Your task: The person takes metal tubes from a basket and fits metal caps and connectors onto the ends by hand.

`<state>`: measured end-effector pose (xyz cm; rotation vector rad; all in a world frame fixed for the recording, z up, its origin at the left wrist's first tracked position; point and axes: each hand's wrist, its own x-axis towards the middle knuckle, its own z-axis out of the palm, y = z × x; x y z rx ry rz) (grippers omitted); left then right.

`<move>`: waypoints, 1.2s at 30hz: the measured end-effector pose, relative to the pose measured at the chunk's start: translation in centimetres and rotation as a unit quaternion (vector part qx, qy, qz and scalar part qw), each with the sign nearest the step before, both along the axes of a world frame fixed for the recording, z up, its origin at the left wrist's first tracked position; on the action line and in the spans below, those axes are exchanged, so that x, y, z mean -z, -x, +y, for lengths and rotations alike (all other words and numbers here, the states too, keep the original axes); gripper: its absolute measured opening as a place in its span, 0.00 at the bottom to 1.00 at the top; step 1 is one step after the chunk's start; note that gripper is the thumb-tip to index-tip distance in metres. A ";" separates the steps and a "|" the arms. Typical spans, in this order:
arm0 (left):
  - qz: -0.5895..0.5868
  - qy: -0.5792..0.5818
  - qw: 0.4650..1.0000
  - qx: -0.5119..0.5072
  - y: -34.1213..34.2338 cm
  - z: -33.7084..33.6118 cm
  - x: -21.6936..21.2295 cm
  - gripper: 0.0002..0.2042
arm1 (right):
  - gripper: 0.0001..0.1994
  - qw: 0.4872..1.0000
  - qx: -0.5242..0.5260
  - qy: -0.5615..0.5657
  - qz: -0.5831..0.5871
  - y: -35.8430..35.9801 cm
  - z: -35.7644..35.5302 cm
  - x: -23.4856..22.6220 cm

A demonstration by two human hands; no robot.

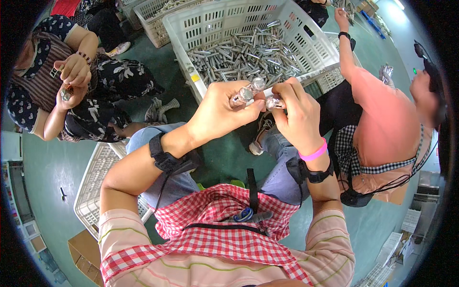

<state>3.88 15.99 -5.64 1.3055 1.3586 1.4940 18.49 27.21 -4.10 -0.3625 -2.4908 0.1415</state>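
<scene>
The person sat over a green floor (220, 158) with both hands raised close together, just in front of the near side of a large white slotted crate (179, 40). The left hand (217, 105) was curled shut around two shiny silvery pieces (242, 96), their rounded ends poking out past the thumb and forefinger. The right hand (299, 112) was bent in a pinch, thumb and fingers closed on a single silvery piece (274, 103) just beside the left thumb (what exactly these pieces were, the glare made hard to tell). Behind the hands, the crate held a loose heap of short metal tubes (244, 52) lying in every direction. A black strap (162, 153) circled the left wrist; the right one wore a pink band (314, 150) with another black strap below it. A red-and-white checked apron (215, 244) covered the person's front and lap, above blue jeans (279, 172). To the left, a co-worker (28, 95) in a patterned top held a small object (67, 93) between two hands, while to the right another co-worker (382, 119) in a pink top reached an arm forward beside the crate. A second white crate (93, 179) and a cardboard box (86, 253) stood at the lower left.
</scene>
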 end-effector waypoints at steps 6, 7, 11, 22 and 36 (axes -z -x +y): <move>0.026 0.006 1.000 -0.016 -0.3 0.0 0.1 0.04 | 0.12 0.999 -0.018 0.035 -0.014 -0.3 0.0 0.5; -0.021 0.013 1.000 -0.007 -0.4 0.1 0.0 0.04 | 0.12 0.999 -0.017 0.035 -0.014 -0.3 -0.1 0.6; -0.122 -0.028 0.991 0.039 0.1 0.5 0.2 0.05 | 0.10 0.971 -0.074 0.219 0.059 0.0 -0.2 1.3; -0.190 0.004 0.981 0.037 0.3 0.3 0.2 0.10 | 0.09 0.873 -0.161 0.452 0.093 0.1 0.1 2.0; -0.075 -0.083 0.993 0.049 -0.2 0.4 0.0 0.09 | 0.24 0.796 -0.176 0.579 0.014 -0.7 -0.1 1.0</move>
